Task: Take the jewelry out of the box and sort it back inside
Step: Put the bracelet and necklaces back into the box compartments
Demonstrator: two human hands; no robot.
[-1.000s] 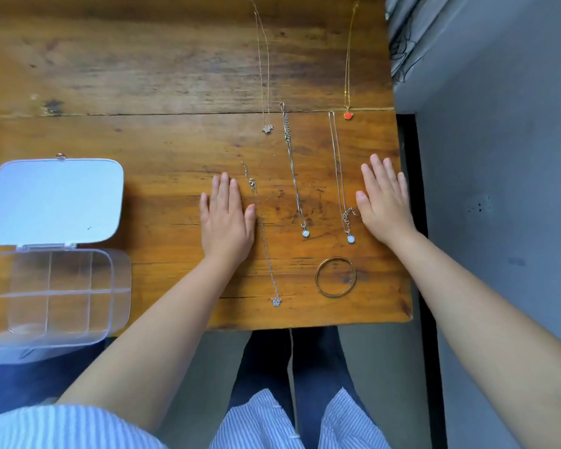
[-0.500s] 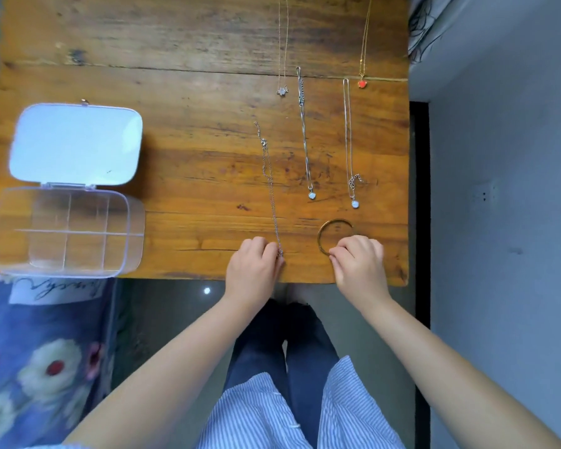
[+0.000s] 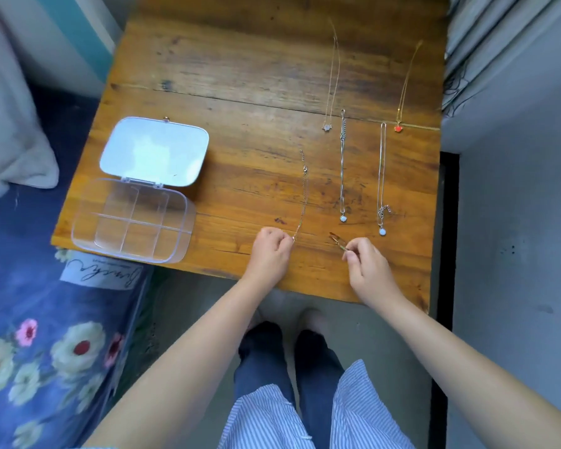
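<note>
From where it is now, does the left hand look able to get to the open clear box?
Probably yes. The left hand pinches the end of a thin chain, and only bare table lies between it and the clear box, whose lid is open. The chain would come along.

Worn orange-brown wooden tabletop: visible grain, dark scuffs, low sheen, one seam between planks. At 9 o'clock on it, clear glossy plastic compartment box, smooth thin dividers; hinged lid smooth, reflecting pale light. At 3 o'clock, fine silver-tone metal chain with pale blue stone, glinting; beside it, second thin silver chain with round pale pendant. At 1 o'clock, gold-tone metal chain with glossy red pendant. At 6 o'clock, thin gold metal bangle, polished. At 7 o'clock, matt blue floral cloth.
</note>
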